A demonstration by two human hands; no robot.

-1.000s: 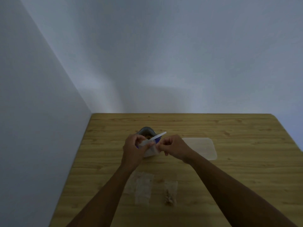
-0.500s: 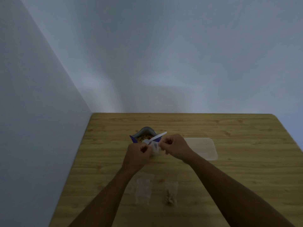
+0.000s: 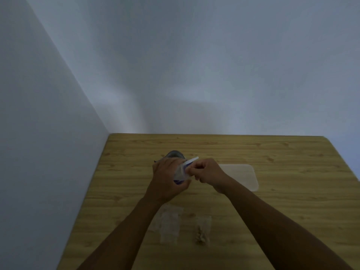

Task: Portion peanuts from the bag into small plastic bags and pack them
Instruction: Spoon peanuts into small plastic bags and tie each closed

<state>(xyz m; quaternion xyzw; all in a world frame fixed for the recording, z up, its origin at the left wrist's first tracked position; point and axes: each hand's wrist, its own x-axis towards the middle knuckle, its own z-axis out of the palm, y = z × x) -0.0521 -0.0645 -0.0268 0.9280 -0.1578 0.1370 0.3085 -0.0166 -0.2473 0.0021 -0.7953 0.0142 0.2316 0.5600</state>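
While both hands work above the middle of the counter (image 3: 292,201), a small plastic bag (image 3: 182,171) hangs between them, off the surface. Left hand (image 3: 165,182): fingers curled round the bag's left side and bottom. Right hand (image 3: 207,172): thumb and fingertips pinching the bag's upper right edge. A white strip (image 3: 191,160) sticks out from the pinch point, angled up toward the far edge; can't tell if it's part of the bag or a separate tool. Contents of the held bag are too blurred to call. The peanut bag (image 3: 174,153) stands just behind the left hand on the far-edge side, mostly hidden; only its grey open rim and a bit of blue show. A translucent flat lid (image 3: 241,176) lies on the counter just right of the right hand, toward the right edge. Closer to the near edge, between the forearms, empty clear bags (image 3: 169,225) lie flat, their left part hidden by the left forearm. Just right of them, apart, a filled small bag (image 3: 202,229) lies flat with peanuts bunched at its near end. The counter's far-left corner sits against the wall (image 3: 58,133).
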